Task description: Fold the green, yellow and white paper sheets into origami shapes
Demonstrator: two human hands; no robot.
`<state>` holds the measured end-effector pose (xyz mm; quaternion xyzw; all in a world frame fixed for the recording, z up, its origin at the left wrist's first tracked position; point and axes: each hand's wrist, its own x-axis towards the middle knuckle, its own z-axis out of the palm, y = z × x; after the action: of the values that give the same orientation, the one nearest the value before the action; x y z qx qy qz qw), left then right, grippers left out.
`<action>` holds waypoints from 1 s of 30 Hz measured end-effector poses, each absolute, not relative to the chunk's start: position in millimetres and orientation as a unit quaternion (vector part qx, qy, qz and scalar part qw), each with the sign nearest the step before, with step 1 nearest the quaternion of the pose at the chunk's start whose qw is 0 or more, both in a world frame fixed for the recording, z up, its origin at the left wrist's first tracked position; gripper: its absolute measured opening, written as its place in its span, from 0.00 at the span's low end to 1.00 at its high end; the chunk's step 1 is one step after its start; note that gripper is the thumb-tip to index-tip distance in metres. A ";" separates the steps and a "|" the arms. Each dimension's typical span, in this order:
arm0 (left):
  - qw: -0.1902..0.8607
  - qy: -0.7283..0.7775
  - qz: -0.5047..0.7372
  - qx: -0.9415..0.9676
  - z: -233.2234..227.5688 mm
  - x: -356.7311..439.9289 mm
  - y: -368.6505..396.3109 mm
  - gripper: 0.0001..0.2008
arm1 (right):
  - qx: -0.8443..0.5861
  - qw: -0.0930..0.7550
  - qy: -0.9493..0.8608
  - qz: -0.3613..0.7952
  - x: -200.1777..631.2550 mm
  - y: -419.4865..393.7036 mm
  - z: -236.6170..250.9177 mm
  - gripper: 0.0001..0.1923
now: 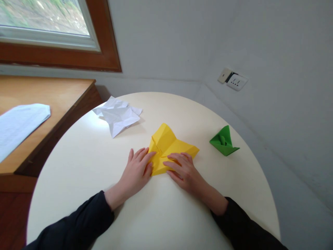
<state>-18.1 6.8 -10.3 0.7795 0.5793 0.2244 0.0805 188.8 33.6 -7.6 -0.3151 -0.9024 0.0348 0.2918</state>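
A partly folded yellow paper (166, 142) lies on the round cream table (156, 215), near its middle. My left hand (136, 170) rests flat on the table with its fingertips pressing the paper's left edge. My right hand (182, 170) lies flat over the paper's near right part, fingers pointing left across a crease. Both hands press down on the paper; neither lifts it. Dark sleeves cover both my forearms.
A crumpled white paper (118, 116) sits at the table's far left. A folded green paper shape (223, 141) stands to the right. A wooden desk (52, 93) with a white sheet (18, 125) adjoins on the left. A wall socket (235, 81) is behind.
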 end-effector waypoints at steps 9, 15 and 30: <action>0.077 0.571 0.217 0.788 -11.1 -18.5 6.7 0.19 | -0.350 0.249 -0.903 0.028 187.4 32.6 -7.4 0.11; 0.076 0.570 0.204 0.793 -11.4 -18.2 6.0 0.20 | -0.353 0.240 -0.904 0.032 187.4 32.5 -7.7 0.12; 0.090 0.555 0.187 0.806 -8.7 -18.8 4.4 0.19 | -0.348 0.202 -0.914 0.045 189.9 32.3 -5.8 0.15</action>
<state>-18.8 4.4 -8.7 0.8060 0.5545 0.1868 0.0896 189.9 32.3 -5.8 -0.3479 -0.9144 0.0453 0.2019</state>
